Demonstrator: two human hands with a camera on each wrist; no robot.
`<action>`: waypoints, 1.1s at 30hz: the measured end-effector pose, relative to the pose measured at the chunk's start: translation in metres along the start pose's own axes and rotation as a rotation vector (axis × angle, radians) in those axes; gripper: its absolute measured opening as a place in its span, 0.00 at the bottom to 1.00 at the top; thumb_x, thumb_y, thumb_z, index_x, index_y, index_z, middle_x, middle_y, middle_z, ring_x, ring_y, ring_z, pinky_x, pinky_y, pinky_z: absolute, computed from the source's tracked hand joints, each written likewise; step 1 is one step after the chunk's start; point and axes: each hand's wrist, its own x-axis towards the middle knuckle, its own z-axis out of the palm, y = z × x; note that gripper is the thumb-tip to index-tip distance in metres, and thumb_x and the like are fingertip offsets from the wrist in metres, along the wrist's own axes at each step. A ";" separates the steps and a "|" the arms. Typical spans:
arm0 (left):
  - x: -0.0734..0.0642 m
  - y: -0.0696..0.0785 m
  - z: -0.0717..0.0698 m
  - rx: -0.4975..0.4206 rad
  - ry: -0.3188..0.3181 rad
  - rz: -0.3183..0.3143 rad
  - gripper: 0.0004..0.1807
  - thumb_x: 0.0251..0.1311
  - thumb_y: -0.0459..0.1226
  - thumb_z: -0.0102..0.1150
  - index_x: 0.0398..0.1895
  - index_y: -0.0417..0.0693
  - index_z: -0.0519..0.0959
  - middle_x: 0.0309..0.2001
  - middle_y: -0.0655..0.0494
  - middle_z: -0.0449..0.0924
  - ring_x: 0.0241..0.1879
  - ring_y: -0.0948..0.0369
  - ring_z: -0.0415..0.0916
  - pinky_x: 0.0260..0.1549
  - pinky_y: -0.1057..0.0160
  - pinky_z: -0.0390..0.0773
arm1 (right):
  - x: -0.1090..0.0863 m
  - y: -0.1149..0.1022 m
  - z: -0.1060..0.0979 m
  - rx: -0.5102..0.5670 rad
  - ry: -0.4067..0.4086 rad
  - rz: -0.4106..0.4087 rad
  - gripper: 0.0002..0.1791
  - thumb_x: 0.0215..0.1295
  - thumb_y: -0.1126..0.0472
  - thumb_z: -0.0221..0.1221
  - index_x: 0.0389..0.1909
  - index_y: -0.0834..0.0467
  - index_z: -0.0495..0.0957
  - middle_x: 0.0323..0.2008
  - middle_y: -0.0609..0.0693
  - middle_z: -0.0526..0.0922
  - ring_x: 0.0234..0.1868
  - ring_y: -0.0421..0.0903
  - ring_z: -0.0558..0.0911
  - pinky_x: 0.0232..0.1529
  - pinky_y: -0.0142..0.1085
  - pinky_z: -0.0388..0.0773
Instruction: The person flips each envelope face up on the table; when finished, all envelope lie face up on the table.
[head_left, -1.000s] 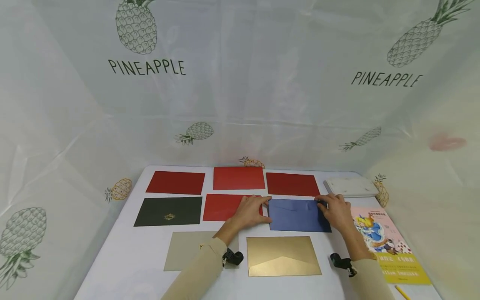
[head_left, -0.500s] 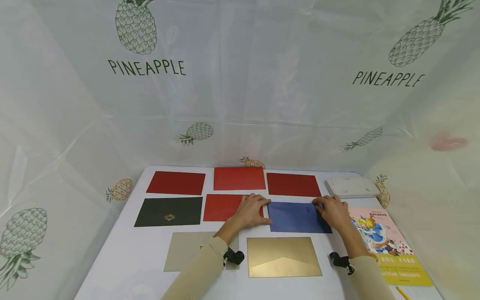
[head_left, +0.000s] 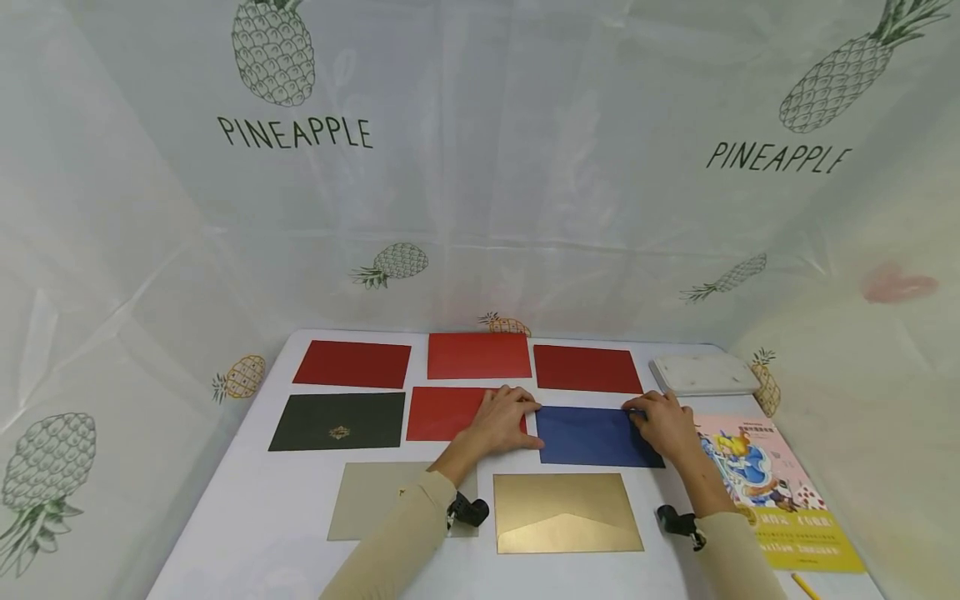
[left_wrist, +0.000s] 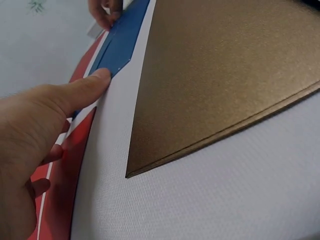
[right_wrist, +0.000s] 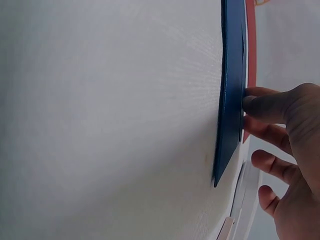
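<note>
A blue envelope (head_left: 592, 437) lies on the right side of the table, in the row behind the gold envelope (head_left: 567, 513). At its left edge rests my left hand (head_left: 497, 423), thumb by the near corner and fingers spread over the red envelope (head_left: 442, 414). In the left wrist view that thumb (left_wrist: 92, 87) is straight on the blue edge. My right hand (head_left: 666, 423) pinches the blue envelope's far edge near its right corner, thumb against forefinger. The right wrist view has the thumb (right_wrist: 265, 107) at that edge, with the other fingers loosely bent.
Three red envelopes line the back, one of them at the left (head_left: 352, 364). A dark green envelope (head_left: 336, 422) and a beige envelope (head_left: 367, 500), partly under the left sleeve, lie leftward. At right are a white box (head_left: 702, 374), an illustrated book (head_left: 776, 492) and a yellow pencil (head_left: 806, 586).
The blue envelope's far edge has come down toward me in the head view, and the crease seen across it has gone. My right hand has shifted slightly left; the left hand stays put.
</note>
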 end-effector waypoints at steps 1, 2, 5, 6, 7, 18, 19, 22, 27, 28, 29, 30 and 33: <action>0.000 0.000 0.000 -0.002 -0.001 0.000 0.39 0.50 0.67 0.67 0.66 0.65 0.77 0.61 0.65 0.73 0.59 0.61 0.65 0.54 0.53 0.64 | 0.000 0.000 0.000 0.003 0.000 0.000 0.11 0.65 0.63 0.65 0.46 0.50 0.87 0.47 0.57 0.83 0.48 0.59 0.75 0.44 0.65 0.68; 0.000 0.000 0.000 -0.002 0.000 0.001 0.39 0.50 0.67 0.67 0.66 0.65 0.77 0.61 0.65 0.73 0.59 0.61 0.65 0.54 0.53 0.64 | 0.000 0.001 0.001 0.007 0.001 0.001 0.11 0.64 0.63 0.65 0.45 0.50 0.87 0.47 0.57 0.83 0.48 0.59 0.75 0.44 0.65 0.68; -0.001 0.000 0.001 -0.011 0.003 0.002 0.39 0.50 0.67 0.67 0.66 0.65 0.77 0.61 0.65 0.73 0.59 0.61 0.65 0.54 0.54 0.64 | -0.001 0.001 0.002 0.016 0.009 0.003 0.11 0.64 0.63 0.65 0.45 0.50 0.88 0.47 0.56 0.83 0.48 0.59 0.75 0.43 0.65 0.68; -0.001 0.000 0.002 -0.015 0.003 0.004 0.39 0.50 0.67 0.66 0.66 0.65 0.77 0.62 0.65 0.73 0.59 0.61 0.65 0.54 0.54 0.64 | -0.001 0.001 0.002 0.018 0.011 0.004 0.11 0.64 0.63 0.65 0.45 0.49 0.88 0.48 0.56 0.83 0.48 0.59 0.75 0.43 0.65 0.68; -0.001 0.000 0.002 -0.016 0.002 0.004 0.39 0.50 0.67 0.66 0.66 0.65 0.77 0.62 0.65 0.73 0.59 0.61 0.65 0.54 0.54 0.64 | -0.001 0.001 0.003 0.019 0.012 0.008 0.11 0.63 0.63 0.66 0.44 0.49 0.88 0.47 0.56 0.83 0.48 0.60 0.75 0.43 0.65 0.68; 0.022 0.000 0.006 -0.081 0.084 -0.038 0.31 0.68 0.62 0.52 0.69 0.60 0.74 0.64 0.58 0.74 0.61 0.58 0.67 0.54 0.51 0.67 | 0.026 -0.002 -0.013 0.064 -0.046 0.087 0.12 0.68 0.58 0.62 0.48 0.59 0.85 0.49 0.65 0.83 0.54 0.70 0.76 0.49 0.70 0.70; 0.025 -0.001 0.007 -0.090 0.096 -0.053 0.30 0.69 0.60 0.52 0.69 0.59 0.74 0.64 0.57 0.74 0.61 0.57 0.67 0.54 0.50 0.67 | 0.031 -0.001 -0.013 0.077 -0.049 0.094 0.14 0.69 0.58 0.61 0.50 0.61 0.84 0.51 0.66 0.83 0.56 0.71 0.75 0.50 0.69 0.71; 0.029 -0.001 0.010 -0.098 0.111 -0.109 0.29 0.69 0.56 0.54 0.70 0.58 0.73 0.65 0.56 0.75 0.61 0.56 0.67 0.55 0.49 0.67 | 0.045 -0.001 -0.013 0.108 -0.073 0.101 0.18 0.71 0.58 0.58 0.55 0.63 0.80 0.55 0.69 0.80 0.59 0.72 0.73 0.53 0.67 0.72; 0.032 0.001 0.009 -0.098 0.143 -0.151 0.28 0.69 0.52 0.56 0.69 0.56 0.73 0.63 0.55 0.76 0.58 0.55 0.69 0.52 0.50 0.68 | 0.060 -0.005 -0.010 0.105 -0.137 0.121 0.25 0.71 0.54 0.58 0.62 0.65 0.75 0.59 0.72 0.73 0.60 0.72 0.71 0.56 0.67 0.70; 0.033 0.002 0.009 -0.103 0.149 -0.152 0.27 0.69 0.51 0.56 0.69 0.55 0.73 0.63 0.55 0.77 0.58 0.55 0.69 0.51 0.50 0.68 | 0.062 -0.005 -0.009 0.101 -0.153 0.123 0.26 0.70 0.53 0.58 0.63 0.65 0.74 0.60 0.72 0.73 0.61 0.72 0.70 0.57 0.67 0.70; 0.033 0.003 0.008 -0.113 0.151 -0.152 0.27 0.69 0.51 0.57 0.69 0.54 0.74 0.63 0.54 0.77 0.57 0.54 0.69 0.51 0.50 0.68 | 0.063 -0.006 -0.008 0.093 -0.169 0.126 0.27 0.70 0.53 0.58 0.64 0.65 0.73 0.61 0.72 0.72 0.61 0.72 0.70 0.57 0.67 0.69; 0.034 0.004 0.007 -0.122 0.150 -0.150 0.27 0.69 0.50 0.57 0.68 0.54 0.74 0.62 0.54 0.78 0.57 0.54 0.70 0.50 0.51 0.68 | 0.063 -0.006 -0.007 0.090 -0.181 0.130 0.28 0.70 0.53 0.58 0.65 0.65 0.73 0.61 0.73 0.72 0.62 0.71 0.70 0.58 0.67 0.69; 0.035 0.005 0.005 -0.144 0.146 -0.149 0.27 0.69 0.49 0.58 0.68 0.53 0.74 0.62 0.54 0.78 0.56 0.54 0.70 0.49 0.52 0.68 | 0.065 -0.007 -0.005 0.075 -0.199 0.126 0.30 0.70 0.53 0.59 0.66 0.66 0.71 0.60 0.72 0.73 0.62 0.70 0.71 0.59 0.65 0.69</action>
